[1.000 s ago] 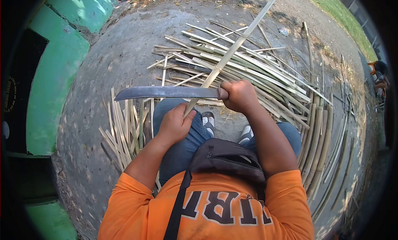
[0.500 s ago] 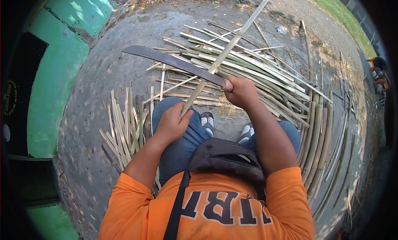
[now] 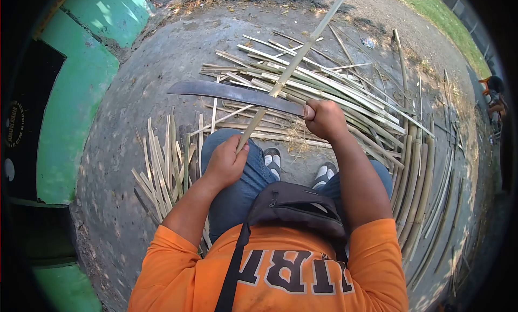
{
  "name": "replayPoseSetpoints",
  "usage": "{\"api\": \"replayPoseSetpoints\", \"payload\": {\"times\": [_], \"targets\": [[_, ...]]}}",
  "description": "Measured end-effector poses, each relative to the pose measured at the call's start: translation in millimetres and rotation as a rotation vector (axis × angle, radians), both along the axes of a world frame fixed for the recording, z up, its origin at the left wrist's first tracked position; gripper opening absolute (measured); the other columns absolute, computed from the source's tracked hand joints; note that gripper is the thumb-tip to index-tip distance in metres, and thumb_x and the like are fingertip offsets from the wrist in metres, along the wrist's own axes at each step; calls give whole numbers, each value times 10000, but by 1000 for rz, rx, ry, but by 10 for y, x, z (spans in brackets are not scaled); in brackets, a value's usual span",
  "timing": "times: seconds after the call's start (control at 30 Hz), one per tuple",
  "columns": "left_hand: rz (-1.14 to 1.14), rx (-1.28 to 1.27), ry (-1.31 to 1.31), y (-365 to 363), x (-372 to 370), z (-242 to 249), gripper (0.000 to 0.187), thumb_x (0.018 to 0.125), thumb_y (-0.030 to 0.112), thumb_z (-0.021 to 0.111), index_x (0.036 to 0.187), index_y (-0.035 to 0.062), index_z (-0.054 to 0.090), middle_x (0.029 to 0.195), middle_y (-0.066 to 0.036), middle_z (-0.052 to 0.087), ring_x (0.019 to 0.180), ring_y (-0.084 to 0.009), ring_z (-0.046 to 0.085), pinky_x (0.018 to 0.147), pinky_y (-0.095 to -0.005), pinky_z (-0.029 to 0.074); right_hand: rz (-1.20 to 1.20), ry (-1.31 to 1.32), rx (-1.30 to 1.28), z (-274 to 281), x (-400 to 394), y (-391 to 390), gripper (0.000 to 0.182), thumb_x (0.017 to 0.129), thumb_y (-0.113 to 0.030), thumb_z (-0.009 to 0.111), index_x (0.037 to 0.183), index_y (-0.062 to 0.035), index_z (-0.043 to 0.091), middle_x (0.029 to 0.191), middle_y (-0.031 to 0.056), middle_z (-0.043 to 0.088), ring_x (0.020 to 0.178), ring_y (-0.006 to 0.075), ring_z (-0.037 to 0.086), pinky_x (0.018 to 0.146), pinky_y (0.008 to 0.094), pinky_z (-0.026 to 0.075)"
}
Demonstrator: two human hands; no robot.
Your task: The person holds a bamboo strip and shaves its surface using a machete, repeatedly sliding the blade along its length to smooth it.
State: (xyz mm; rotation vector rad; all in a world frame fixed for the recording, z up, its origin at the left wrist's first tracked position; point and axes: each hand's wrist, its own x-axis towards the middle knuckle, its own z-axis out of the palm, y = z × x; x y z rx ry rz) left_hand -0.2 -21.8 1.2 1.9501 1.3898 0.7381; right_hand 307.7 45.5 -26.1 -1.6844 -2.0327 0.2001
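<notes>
My left hand (image 3: 227, 160) is closed around the near end of a long bamboo strip (image 3: 295, 63), which slants up and away to the right past the top of the view. In my right hand (image 3: 327, 119) is the handle of a machete (image 3: 226, 91), its wide dark blade pointing left. The blade lies across the strip, on top of it, near a node. Most of the handle is hidden inside my fist. Beyond both hands, a pile of split bamboo strips (image 3: 345, 99) lies on the ground.
Another bundle of strips (image 3: 156, 169) lies left of my knee. Thicker bamboo poles (image 3: 413, 188) lie on the right, with thin strips (image 3: 447, 204) beyond them. A green wall (image 3: 75, 123) stands at left. A person (image 3: 493, 104) is at the far right edge.
The machete has shifted toward the right and slightly nearer me along the strip, with its blade more level. My left hand keeps hold of the strip in nearly the same place.
</notes>
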Motion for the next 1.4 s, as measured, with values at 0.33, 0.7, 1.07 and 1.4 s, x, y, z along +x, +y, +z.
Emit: {"api": "replayPoseSetpoints", "payload": {"times": [0.33, 0.7, 1.07, 1.4], "targets": [[47, -165, -46, 13, 6, 121, 267, 987, 232, 652, 1059, -24, 659, 875, -231, 701, 837, -428, 690, 762, -465, 525, 186, 54, 188, 105, -263, -170, 88, 794, -216, 703, 788, -137, 664, 704, 109, 678, 688, 364, 686, 634, 479, 543], [54, -121, 88, 48, 65, 63, 276, 1028, 247, 616, 1054, -26, 644, 882, -234, 671, 832, -388, 673, 747, -465, 496, -66, 37, 9, 77, -120, -21, 201, 896, -317, 698, 859, -122, 727, 781, 154, 721, 761, 376, 712, 716, 500, 571], [-31, -7, 78, 4, 25, 78, 268, 1010, 247, 622, 1034, -19, 637, 862, -235, 677, 830, -462, 651, 744, -511, 501, 138, 21, 144, 232, -217, -171, 107, 815, -233, 722, 836, -134, 688, 737, 110, 700, 722, 353, 701, 670, 492, 556], [1, -313, 125, -59, -131, 156, 327, 1016, 304, 650, 1064, -19, 678, 804, -194, 673, 722, -308, 652, 691, -413, 496, 256, 34, 272, 277, -212, -214, 111, 725, -189, 735, 807, -149, 671, 716, 74, 689, 674, 321, 691, 644, 459, 545]]}}
